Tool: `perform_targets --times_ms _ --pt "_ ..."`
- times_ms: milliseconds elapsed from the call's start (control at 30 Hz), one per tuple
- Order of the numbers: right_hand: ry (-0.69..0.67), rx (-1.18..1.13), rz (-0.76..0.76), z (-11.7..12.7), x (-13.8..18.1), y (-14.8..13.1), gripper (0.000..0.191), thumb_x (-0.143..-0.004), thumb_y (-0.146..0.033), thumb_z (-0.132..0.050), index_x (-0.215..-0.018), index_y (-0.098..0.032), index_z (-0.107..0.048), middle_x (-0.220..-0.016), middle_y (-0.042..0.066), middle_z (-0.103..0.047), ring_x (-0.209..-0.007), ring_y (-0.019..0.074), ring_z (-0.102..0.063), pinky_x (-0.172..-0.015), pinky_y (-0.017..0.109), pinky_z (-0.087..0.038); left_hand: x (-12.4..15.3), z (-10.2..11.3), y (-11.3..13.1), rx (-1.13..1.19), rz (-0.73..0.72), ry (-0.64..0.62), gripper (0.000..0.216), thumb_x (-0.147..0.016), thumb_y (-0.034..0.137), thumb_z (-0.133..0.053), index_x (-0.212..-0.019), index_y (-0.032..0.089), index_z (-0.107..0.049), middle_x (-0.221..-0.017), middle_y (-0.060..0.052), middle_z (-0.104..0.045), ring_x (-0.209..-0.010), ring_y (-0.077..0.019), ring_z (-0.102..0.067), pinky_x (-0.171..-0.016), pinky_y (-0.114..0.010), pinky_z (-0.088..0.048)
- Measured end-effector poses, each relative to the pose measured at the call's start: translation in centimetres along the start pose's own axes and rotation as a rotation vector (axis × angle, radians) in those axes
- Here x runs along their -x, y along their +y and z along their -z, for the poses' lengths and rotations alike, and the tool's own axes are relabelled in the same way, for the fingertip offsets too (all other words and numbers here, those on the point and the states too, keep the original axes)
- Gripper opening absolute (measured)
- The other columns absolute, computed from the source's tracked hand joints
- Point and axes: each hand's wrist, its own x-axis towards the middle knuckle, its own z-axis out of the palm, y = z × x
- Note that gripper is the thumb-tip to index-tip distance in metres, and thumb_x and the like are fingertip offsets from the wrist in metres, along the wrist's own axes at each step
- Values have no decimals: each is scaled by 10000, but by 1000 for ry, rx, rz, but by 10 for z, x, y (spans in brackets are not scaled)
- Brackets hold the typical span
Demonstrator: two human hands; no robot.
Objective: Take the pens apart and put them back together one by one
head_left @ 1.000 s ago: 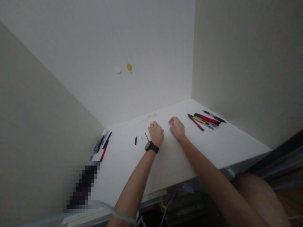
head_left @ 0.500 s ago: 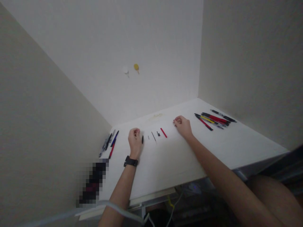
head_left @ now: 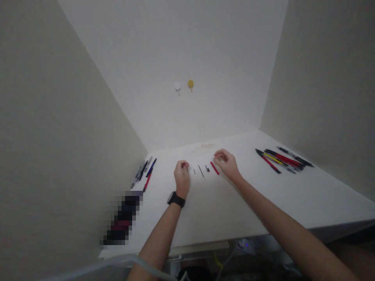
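Note:
My left hand (head_left: 182, 177), with a black watch (head_left: 175, 199) on its wrist, rests on the table with curled fingers. Whatever is inside them is hidden. To its right lie separate pen parts in a row: a small spring (head_left: 194, 171), a thin dark refill (head_left: 200, 171), a short black clip piece (head_left: 207, 168) and a red pen barrel (head_left: 215, 168). My right hand (head_left: 227, 164) is just beyond the barrel's right side, thumb and fingers bent together. Anything in that pinch is too small to make out.
Several pens, red, yellow and black, lie in a pile (head_left: 281, 160) on the right of the white table (head_left: 211, 210). More pens (head_left: 149, 171) lie along the left wall. Two small hooks (head_left: 190, 84) are on the back wall. A pale cable (head_left: 129, 258) crosses low in front.
My right hand has moved left, close to the red barrel. My left hand now covers most of the black piece beside it. The whole view has shifted.

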Motion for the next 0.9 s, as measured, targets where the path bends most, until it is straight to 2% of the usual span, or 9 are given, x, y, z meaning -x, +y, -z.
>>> perform_targets --times_ms 233,500,667,900 --pt "-92 51 -25 -10 19 3 97 -776 -269 -653 -813 -179 -657 -763 43 -702 -698 165 -664 -691 298 -545 7 -5 10 36 -91 -10 74 -871 189 -527 -824 185 -584 -822 -32 -611 -800 -160 -561 -749 -284 -444" --pt "-195 132 120 -18 30 -18 91 -862 -274 -602 -905 -196 -623 -848 45 -723 -800 170 -706 -724 252 -531 9 -8 13 27 -106 -46 124 -896 160 -473 -901 187 -594 -896 -47 -622 -851 -164 -575 -779 -294 -459" --pt "-241 176 116 -18 31 -19 106 -892 -272 -554 -871 -204 -633 -850 44 -720 -802 166 -693 -726 248 -507 10 -8 17 -13 -70 -82 168 -907 179 -449 -780 187 -559 -777 -22 -580 -762 -154 -538 -711 -275 -425" --pt "-250 255 116 -19 32 -15 129 -914 -287 -507 -907 -207 -608 -819 44 -694 -763 163 -653 -715 262 -480 16 -7 19 -11 23 -177 320 -976 336 -324 -702 206 -424 -635 15 -457 -615 -133 -457 -593 -257 -342"
